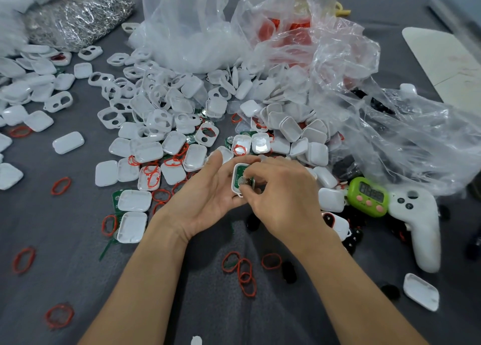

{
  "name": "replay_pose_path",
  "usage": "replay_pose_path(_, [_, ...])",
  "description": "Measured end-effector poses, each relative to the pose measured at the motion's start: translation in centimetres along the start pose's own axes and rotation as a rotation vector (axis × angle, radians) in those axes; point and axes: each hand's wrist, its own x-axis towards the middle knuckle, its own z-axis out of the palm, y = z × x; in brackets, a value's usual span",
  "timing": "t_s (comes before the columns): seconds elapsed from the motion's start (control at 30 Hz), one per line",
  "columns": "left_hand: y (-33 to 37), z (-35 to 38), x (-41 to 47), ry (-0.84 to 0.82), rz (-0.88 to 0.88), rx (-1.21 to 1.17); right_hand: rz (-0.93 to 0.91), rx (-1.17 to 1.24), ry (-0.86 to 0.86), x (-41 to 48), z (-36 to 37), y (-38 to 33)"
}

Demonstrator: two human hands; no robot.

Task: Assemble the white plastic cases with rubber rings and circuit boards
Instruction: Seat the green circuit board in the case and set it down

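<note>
From the head view, the left hand (208, 196) lies palm up over the grey counter (59, 230). Its fingers are curled loosely under and around a white case half (236, 168), which it holds tilted toward the camera. The right hand (282, 201) comes over from the other side with its fingers bent. Its thumb and forefinger tips pinch the green circuit board (236, 186) that sits in the case half, at a round silvery part of the board.

Behind the hands is a heap of loose case halves (161, 115), spilling from crumpled plastic bags (325, 66). Red rubber rings (240, 269) lie scattered on the counter near the wrists. A green timer (368, 196) and a white controller (419, 225) rest to the right.

The step in hand looks like seating the board in its shell. Whether a ring is already fitted there cannot be told. The next move probably calls for pressing the board flat until it sits level, then picking up a ring or a matching cover from the heap while the left hand keeps the shell steady.
</note>
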Motion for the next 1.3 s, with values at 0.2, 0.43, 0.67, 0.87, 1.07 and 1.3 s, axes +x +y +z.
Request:
replay_pose_path(0.2, [0.0,0.1,-0.2,0.034,-0.012,-0.019,0.151,0.351,0.011,-0.5,-0.7,0.7])
replay_pose_path(0.43, [0.4,0.0,-0.2,-0.056,-0.024,-0.011,0.439,0.569,0.095,-0.8,-1.0,2.2])
replay_pose_path(0.67, [-0.1,0.1,-0.2,0.058,0.010,0.084,0.548,0.656,0.084,-0.6,-0.7,3.3])
replay_pose_path(0.87, [0.0,0.5,-0.3,0.139,0.044,0.095,0.591,0.877,-0.092,-0.4,-0.4,2.0])
replay_pose_path(1.07, [-0.1,0.6,-0.3,0.071,0.076,0.101,0.584,1.012,-0.218,0.3,0.7,-0.1])
replay_pose_path(1.3, [-0.5,0.4,-0.2,0.037,0.076,0.154,0.639,0.922,-0.153,0.6,1.7,0.0])
